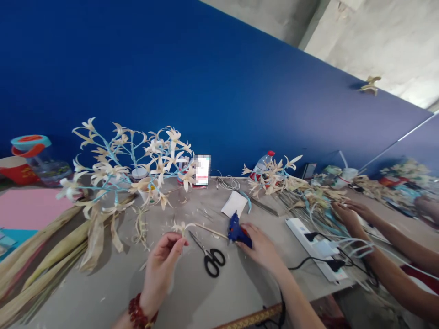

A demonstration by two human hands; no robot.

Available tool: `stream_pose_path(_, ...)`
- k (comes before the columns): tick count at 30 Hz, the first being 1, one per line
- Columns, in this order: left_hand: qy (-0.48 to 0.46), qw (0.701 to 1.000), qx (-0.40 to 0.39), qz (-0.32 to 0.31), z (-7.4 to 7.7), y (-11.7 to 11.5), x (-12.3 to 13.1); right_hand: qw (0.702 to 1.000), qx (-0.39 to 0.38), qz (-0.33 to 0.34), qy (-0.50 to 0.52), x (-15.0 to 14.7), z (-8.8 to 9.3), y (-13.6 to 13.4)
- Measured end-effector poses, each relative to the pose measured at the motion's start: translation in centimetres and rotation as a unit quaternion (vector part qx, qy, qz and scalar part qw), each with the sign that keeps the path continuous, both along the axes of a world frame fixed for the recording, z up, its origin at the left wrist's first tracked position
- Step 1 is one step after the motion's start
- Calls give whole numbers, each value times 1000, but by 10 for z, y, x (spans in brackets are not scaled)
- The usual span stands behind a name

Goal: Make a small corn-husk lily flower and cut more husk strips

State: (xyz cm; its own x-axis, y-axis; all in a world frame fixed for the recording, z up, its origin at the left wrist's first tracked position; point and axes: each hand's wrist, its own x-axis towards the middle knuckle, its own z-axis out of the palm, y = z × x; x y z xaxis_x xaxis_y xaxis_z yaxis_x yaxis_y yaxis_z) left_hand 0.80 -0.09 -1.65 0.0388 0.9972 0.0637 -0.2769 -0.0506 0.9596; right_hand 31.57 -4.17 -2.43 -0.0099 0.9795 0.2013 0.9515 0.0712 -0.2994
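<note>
My left hand point(163, 259), with a red bead bracelet at the wrist, pinches a small cream flower made of dried leaf strips point(180, 227) just above the grey table point(113, 283). My right hand point(261, 246) is closed round a blue glue gun point(236, 230) that rests on the table, nozzle pointing away from me. A thin wooden stick point(210, 230) lies between the flower and the gun. Black-handled scissors point(210, 256) lie between my two hands.
A blue-stemmed branch of cream flowers point(130, 162) stands at the back left, with dried leaves point(44, 260) below it. A white power strip point(313, 249) lies to the right. Another person's hands point(350, 214) work on blue-wrapped stems at the far right. A water bottle point(262, 164) stands by the blue wall.
</note>
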Motion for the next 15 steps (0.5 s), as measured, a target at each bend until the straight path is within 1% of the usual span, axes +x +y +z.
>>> stream_pose_path(2, 0, 1000, 1, 7, -3, 2, -1, 999, 17, 22, 29, 2, -8, 2)
stream_pose_path(4, 0, 1000, 1, 10, -4, 4, -1, 997, 27, 32, 67, 6, -10, 5)
stream_pose_path(8, -3, 1000, 2, 0, -3, 5, -1, 988, -3, 21, 154, 16, -3, 10)
stream_pose_path(10, -1, 1000, 6, -3, -2, 5, -1, 973, -32, 11, 229, 18, 4, 13)
stream_pose_path(11, 0, 1000, 7, -3, -2, 5, -1, 957, -49, 0, 285, 19, 7, 14)
stream_pose_path(12, 1, 1000, 7, -4, -2, 5, -1, 934, -65, -15, 351, 19, 10, 16)
stream_pose_path(14, -1, 1000, 5, -5, -3, 5, 0, 868, -75, -62, 487, 20, 14, 20)
stream_pose_path(15, -2, 1000, 3, -6, -4, 5, 0, 837, -68, -85, 536, 21, 16, 22)
